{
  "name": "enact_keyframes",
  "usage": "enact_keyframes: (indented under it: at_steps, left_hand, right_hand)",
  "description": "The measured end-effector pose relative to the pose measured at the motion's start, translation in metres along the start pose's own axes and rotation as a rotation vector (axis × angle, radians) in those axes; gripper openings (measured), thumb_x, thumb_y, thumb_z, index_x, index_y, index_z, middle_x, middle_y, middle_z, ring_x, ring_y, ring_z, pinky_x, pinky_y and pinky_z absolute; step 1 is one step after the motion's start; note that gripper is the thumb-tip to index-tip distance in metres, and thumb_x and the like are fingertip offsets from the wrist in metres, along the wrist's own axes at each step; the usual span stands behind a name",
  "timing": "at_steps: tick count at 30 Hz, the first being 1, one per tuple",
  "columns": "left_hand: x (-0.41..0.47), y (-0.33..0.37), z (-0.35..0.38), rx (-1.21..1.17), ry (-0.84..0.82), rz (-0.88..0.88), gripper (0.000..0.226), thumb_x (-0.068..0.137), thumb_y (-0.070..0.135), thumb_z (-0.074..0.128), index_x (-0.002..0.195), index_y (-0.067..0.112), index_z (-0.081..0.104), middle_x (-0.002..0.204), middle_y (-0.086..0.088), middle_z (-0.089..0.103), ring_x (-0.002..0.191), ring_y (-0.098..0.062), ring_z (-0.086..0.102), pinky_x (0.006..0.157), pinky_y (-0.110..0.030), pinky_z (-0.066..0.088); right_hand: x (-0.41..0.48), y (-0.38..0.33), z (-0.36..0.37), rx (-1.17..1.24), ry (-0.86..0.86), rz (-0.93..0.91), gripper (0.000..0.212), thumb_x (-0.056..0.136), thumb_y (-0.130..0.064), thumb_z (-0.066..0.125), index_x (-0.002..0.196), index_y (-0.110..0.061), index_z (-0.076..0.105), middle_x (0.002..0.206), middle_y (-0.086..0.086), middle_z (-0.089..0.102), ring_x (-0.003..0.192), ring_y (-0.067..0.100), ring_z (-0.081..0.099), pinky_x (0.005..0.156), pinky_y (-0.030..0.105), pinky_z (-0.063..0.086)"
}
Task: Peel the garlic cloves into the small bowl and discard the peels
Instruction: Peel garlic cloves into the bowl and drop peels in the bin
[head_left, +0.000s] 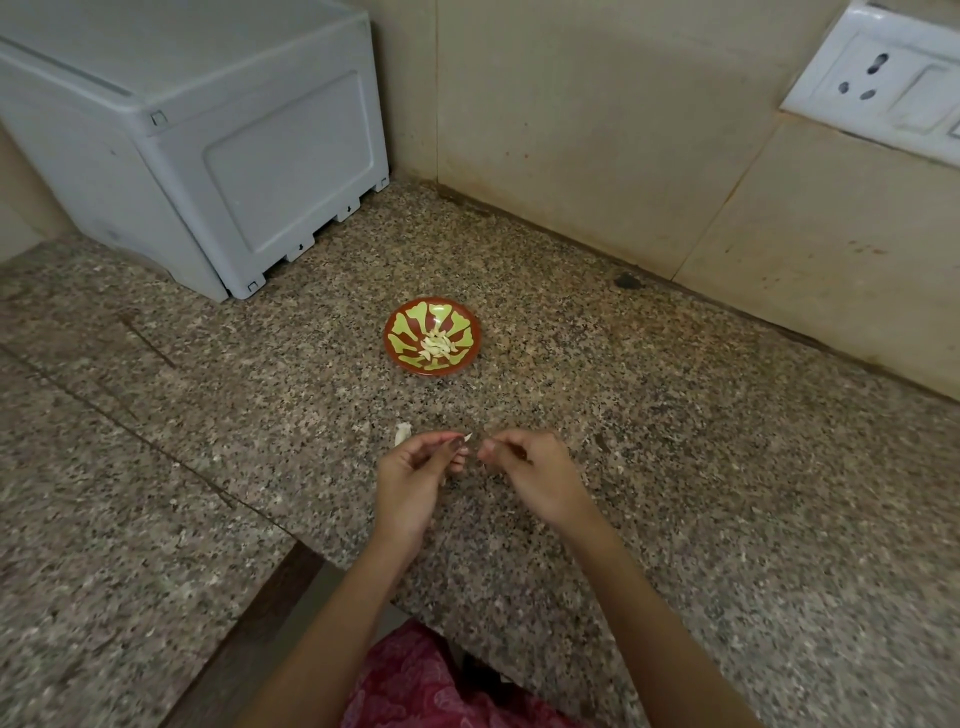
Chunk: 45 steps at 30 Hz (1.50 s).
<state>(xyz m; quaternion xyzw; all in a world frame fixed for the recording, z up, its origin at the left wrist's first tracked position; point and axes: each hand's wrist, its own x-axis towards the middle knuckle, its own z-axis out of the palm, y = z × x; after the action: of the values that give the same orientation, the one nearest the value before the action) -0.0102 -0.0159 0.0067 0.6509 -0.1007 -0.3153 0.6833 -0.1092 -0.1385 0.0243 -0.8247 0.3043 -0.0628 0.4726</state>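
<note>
the left hand pinches a clove between thumb and fingertips, its pale tip poking out toward the right hand. the right hand is curled, thumb and forefinger closed together just beside that tip; whether a bit of peel sits between them is too small to tell. both hands hover low over the tabletop, near its front edge, with a small gap between them. a pale scrap, peel or garlic, lies on the tabletop just beyond the left hand. farther back, well apart from the hands, stands the bowl, red-brown with green petal shapes, upright, with a small heap of peeled cloves in its middle. a white box sits at the back left by the wall, and a socket is set in the wall at the upper right. a patterned red cloth shows at the bottom edge.
</note>
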Motion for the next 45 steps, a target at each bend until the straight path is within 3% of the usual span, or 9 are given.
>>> enact_keyframes:
  at_steps: [3,9,16,21,28,30,32,37,45]
  left_hand:
    - [0.001,-0.001,0.000,0.008,-0.004,-0.014,0.016,0.089,0.001,0.062,0.098,0.011,0.071,0.085,-0.004,0.074,0.077,-0.013,0.068,0.071,-0.021,0.054]
    - [0.002,0.001,0.003,0.043,-0.021,0.001,0.015,0.089,0.000,0.062,0.097,0.008,0.072,0.087,-0.006,0.074,0.077,-0.015,0.068,0.069,-0.020,0.054]
    - [0.002,0.002,0.004,0.067,0.012,0.039,0.017,0.088,-0.001,0.063,0.100,0.008,0.071,0.088,-0.004,0.075,0.079,-0.018,0.070,0.069,-0.023,0.056]
    - [-0.005,0.003,-0.006,0.239,0.132,0.154,0.019,0.087,0.001,0.065,0.094,0.018,0.072,0.081,0.007,0.073,0.071,-0.005,0.069,0.063,-0.013,0.052]
    - [-0.016,-0.007,-0.028,0.385,0.220,0.257,0.019,0.084,-0.001,0.069,0.093,0.016,0.073,0.092,0.010,0.072,0.086,0.005,0.066,0.079,-0.005,0.047]
    - [-0.019,-0.009,-0.032,0.401,0.244,0.264,0.020,0.084,-0.002,0.069,0.093,0.016,0.073,0.092,0.013,0.070,0.087,0.007,0.065,0.080,-0.004,0.045]
    - [-0.022,-0.012,-0.035,0.402,0.265,0.257,0.021,0.085,-0.002,0.068,0.094,0.016,0.072,0.093,0.015,0.070,0.088,0.007,0.064,0.081,-0.003,0.044]
    - [-0.026,-0.019,-0.041,0.405,0.277,0.273,0.024,0.084,-0.004,0.067,0.095,0.017,0.072,0.093,0.011,0.071,0.089,0.000,0.066,0.087,-0.013,0.050]
    - [-0.038,-0.025,-0.037,0.378,0.271,0.261,0.025,0.084,-0.007,0.066,0.094,0.016,0.072,0.093,0.011,0.071,0.087,0.000,0.067,0.085,-0.016,0.052]
  right_hand:
    - [0.001,-0.001,-0.002,-0.004,0.004,0.023,0.007,0.091,-0.021,0.069,0.084,-0.022,0.069,0.068,-0.009,0.064,0.049,0.000,0.050,0.050,0.015,0.041]
    - [0.007,-0.006,-0.004,0.206,0.048,0.004,0.017,0.087,-0.011,0.073,0.099,-0.022,0.073,0.092,-0.009,0.074,0.081,0.004,0.070,0.080,0.024,0.058]
    - [0.019,-0.004,-0.010,0.282,0.018,0.106,0.010,0.088,-0.010,0.071,0.090,-0.019,0.072,0.081,0.000,0.073,0.065,0.006,0.063,0.064,0.018,0.053]
    - [0.045,0.008,-0.015,0.050,0.148,0.079,0.010,0.090,-0.016,0.070,0.098,-0.014,0.074,0.084,-0.007,0.073,0.058,-0.014,0.058,0.058,0.005,0.042]
    - [0.052,0.020,-0.008,-0.178,0.255,-0.011,0.021,0.089,-0.009,0.070,0.110,-0.011,0.071,0.094,-0.008,0.072,0.078,-0.004,0.064,0.084,0.020,0.057]
    - [0.043,0.020,-0.007,-0.224,0.300,-0.094,0.023,0.092,-0.002,0.064,0.112,-0.010,0.070,0.101,-0.004,0.071,0.081,-0.001,0.062,0.083,0.009,0.052]
    - [0.032,0.016,-0.002,-0.286,0.229,-0.223,0.029,0.094,0.003,0.055,0.114,-0.012,0.069,0.112,0.000,0.068,0.088,0.004,0.063,0.085,0.004,0.048]
    - [0.018,0.020,0.018,-0.568,-0.245,-0.682,0.051,0.095,-0.001,0.038,0.136,-0.023,0.057,0.146,-0.004,0.052,0.141,0.010,0.041,0.118,0.036,0.033]
    - [-0.001,0.050,-0.017,-0.695,-0.375,-0.706,0.054,0.102,-0.007,0.044,0.151,-0.025,0.033,0.159,-0.007,0.024,0.150,0.004,0.009,0.123,0.029,0.010]
